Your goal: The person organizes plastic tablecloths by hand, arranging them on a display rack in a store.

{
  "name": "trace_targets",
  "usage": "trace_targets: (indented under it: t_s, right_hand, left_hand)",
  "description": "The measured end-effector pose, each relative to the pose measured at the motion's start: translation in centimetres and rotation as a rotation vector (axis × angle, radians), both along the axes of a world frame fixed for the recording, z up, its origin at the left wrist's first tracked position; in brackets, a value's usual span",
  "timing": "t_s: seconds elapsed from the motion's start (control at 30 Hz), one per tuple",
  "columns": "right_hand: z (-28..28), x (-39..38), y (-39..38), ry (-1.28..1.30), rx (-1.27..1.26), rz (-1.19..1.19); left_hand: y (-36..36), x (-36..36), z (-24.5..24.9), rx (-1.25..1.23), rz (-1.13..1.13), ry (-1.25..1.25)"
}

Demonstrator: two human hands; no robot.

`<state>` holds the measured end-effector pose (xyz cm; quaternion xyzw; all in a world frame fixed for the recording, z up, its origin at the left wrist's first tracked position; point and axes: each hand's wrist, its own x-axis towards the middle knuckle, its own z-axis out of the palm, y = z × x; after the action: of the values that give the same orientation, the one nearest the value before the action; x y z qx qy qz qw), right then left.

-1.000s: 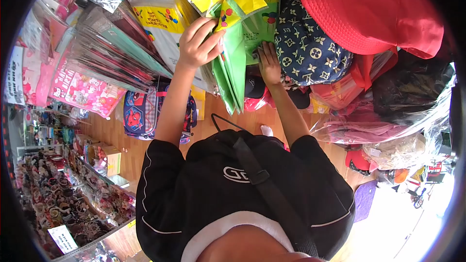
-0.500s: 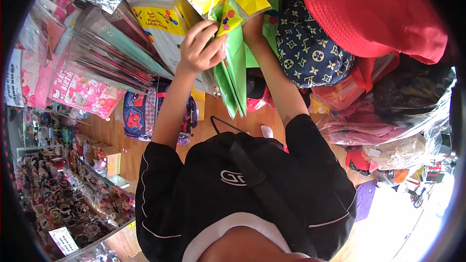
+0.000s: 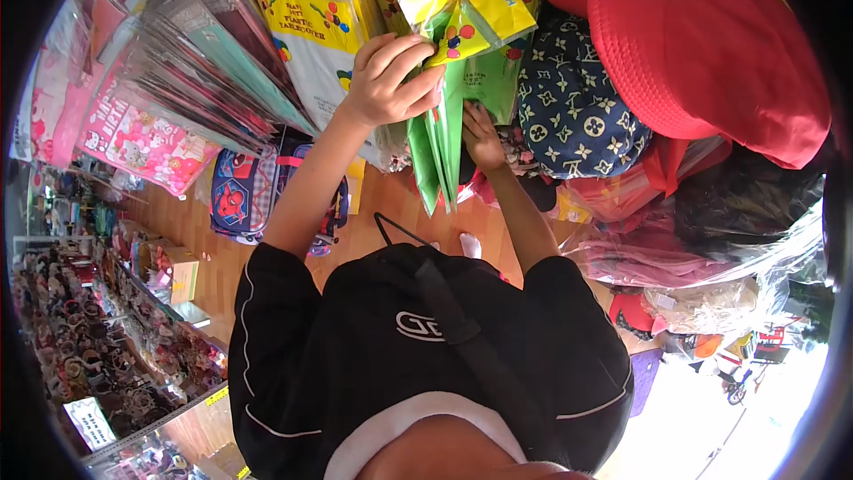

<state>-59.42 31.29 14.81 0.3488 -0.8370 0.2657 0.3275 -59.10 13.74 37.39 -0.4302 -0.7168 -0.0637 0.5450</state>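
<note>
My left hand [image 3: 395, 80] is closed around the upper part of a green tablecloth packet [image 3: 437, 147] with a yellow printed header. The packet is bent lengthwise and its lower end hangs down. My right hand [image 3: 482, 138] is just right of it, fingers stretched upward at the bottom edge of another green packet [image 3: 493, 80] behind. Left of my left hand hangs a white tablecloth packet [image 3: 306, 62], also with a yellow header.
A navy patterned cap [image 3: 582, 98] and a red cap [image 3: 702, 53] hang at the right. Thin plastic packets [image 3: 222, 62] fan out at the left, above a school backpack [image 3: 240, 191]. A case of hair accessories [image 3: 98, 338] stands at lower left, on the wooden floor [image 3: 378, 200].
My right hand has come down from behind the held packet and now shows beside it, fingers stretched. My left hand keeps its hold, and the view has shifted slightly.
</note>
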Motion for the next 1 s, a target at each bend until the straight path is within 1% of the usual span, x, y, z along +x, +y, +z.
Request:
trace_targets:
  t_s: [0.03, 0.07, 0.1, 0.13, 0.17, 0.2, 0.23, 0.27, 0.3, 0.33, 0.37, 0.4, 0.43, 0.47, 0.5, 0.53, 0.57, 0.6, 0.63, 0.67, 0.7, 0.77, 0.8, 0.83, 0.9, 0.93, 0.97, 1.0]
  right_hand:
    - [-0.4, 0.9, 0.6, -0.038, -0.027, -0.01]
    - [-2.0, 2.0, 1.3, -0.106, -0.05, -0.044]
    - [-3.5, 3.5, 1.9, -0.196, -0.098, -0.079]
    - [-4.5, 5.4, 2.7, -0.219, -0.107, -0.137]
    - [-6.9, 7.3, 3.4, -0.279, -0.169, -0.168]
    - [-6.6, 9.4, 4.1, -0.366, -0.228, -0.201]
    - [-8.1, 11.3, 4.7, -0.512, -0.29, -0.225]
    - [-8.5, 12.9, 5.2, -0.637, -0.327, -0.254]
    - [-8.8, 14.5, 5.6, -0.636, -0.324, -0.262]
    - [-9.2, 15.8, 6.0, -0.7, -0.375, -0.282]
    - [-9.7, 16.9, 6.5, -0.764, -0.427, -0.302]
    - [-9.3, 17.7, 6.7, -0.763, -0.423, -0.309]
    - [-9.0, 18.4, 6.7, -0.786, -0.484, -0.367]
    - [-8.5, 18.8, 6.7, -0.806, -0.547, -0.423]
    - [-8.1, 19.0, 6.8, -0.802, -0.544, -0.426]
    - [-7.7, 19.2, 7.0, -0.761, -0.545, -0.483]
    - [-7.1, 19.3, 7.2, -0.719, -0.546, -0.538]
    - [-6.5, 19.2, 7.5, -0.715, -0.545, -0.536]
    - [-5.8, 19.0, 7.7, -0.707, -0.593, -0.559]
    - [-5.1, 18.7, 7.8, -0.698, -0.644, -0.582]
    - [-4.5, 18.4, 7.9, -0.694, -0.65, -0.582]
    - [-3.5, 18.0, 8.2, -0.666, -0.763, -0.651]
    - [-3.2, 17.7, 8.3, -0.674, -0.812, -0.655]
    - [-2.6, 17.4, 8.4, -0.675, -0.815, -0.657]
    - [0.0, 16.9, 8.2, -0.677, -1.005, -0.53]
    - [1.0, 16.6, 8.1, -0.666, -1.043, -0.501]
    - [2.8, 16.5, 7.8, -0.67, -1.046, -0.498]
    - [4.9, 16.5, 7.3, -0.647, -1.107, -0.436]
  left_hand:
    - [0.3, -0.1, -0.1, 0.009, 0.026, 0.024]
    - [0.8, -0.5, -0.8, 0.066, 0.016, 0.057]
    - [1.6, -0.2, -0.4, 0.064, 0.032, 0.105]
    - [2.3, 0.0, 0.3, -0.073, 0.037, 0.134]
    - [3.1, 0.2, 1.2, -0.208, 0.041, 0.165]
    - [3.9, 0.6, 2.3, -0.357, -0.021, 0.086]
    - [4.9, 0.8, 3.5, -0.352, -0.027, 0.088]
    - [6.2, 1.0, 4.5, -0.556, 0.054, 0.081]
    - [7.3, 1.2, 4.9, -0.76, 0.136, 0.072]
    - [8.3, 0.9, 4.5, -0.763, 0.167, -0.092]
    - [9.4, 0.7, 4.2, -0.84, 0.346, -0.075]
    - [10.3, 0.4, 4.2, -0.879, 0.404, -0.09]
    - [11.0, -0.1, 4.2, -0.917, 0.463, -0.104]
    - [11.7, -1.0, 3.8, -0.912, 0.46, -0.103]
    - [12.2, -1.9, 3.3, -0.925, 0.507, -0.122]
    - [12.6, -2.5, 2.6, -0.938, 0.556, -0.143]
    - [12.8, -2.1, 2.9, -0.934, 0.559, -0.143]
    - [12.8, -1.7, 3.2, -0.911, 0.548, -0.15]
    - [12.8, -1.2, 3.4, -0.89, 0.536, -0.156]
    - [12.3, -0.6, 3.4, -0.802, 0.503, -0.116]
    - [11.9, -0.5, 3.7, -0.805, 0.503, -0.109]
    - [10.9, -0.2, 4.0, -0.779, 0.405, -0.09]
    - [10.4, 0.1, 4.3, -0.839, 0.401, -0.121]
    - [9.7, 0.3, 4.8, -0.841, 0.399, -0.12]
    - [8.1, 1.1, 6.3, -1.042, 0.349, -0.18]
    - [7.4, 1.9, 7.2, -1.161, 0.432, -0.126]
    - [6.6, 2.1, 7.1, -1.166, 0.435, -0.128]
    - [5.8, 2.2, 6.9, -1.116, 0.404, -0.125]
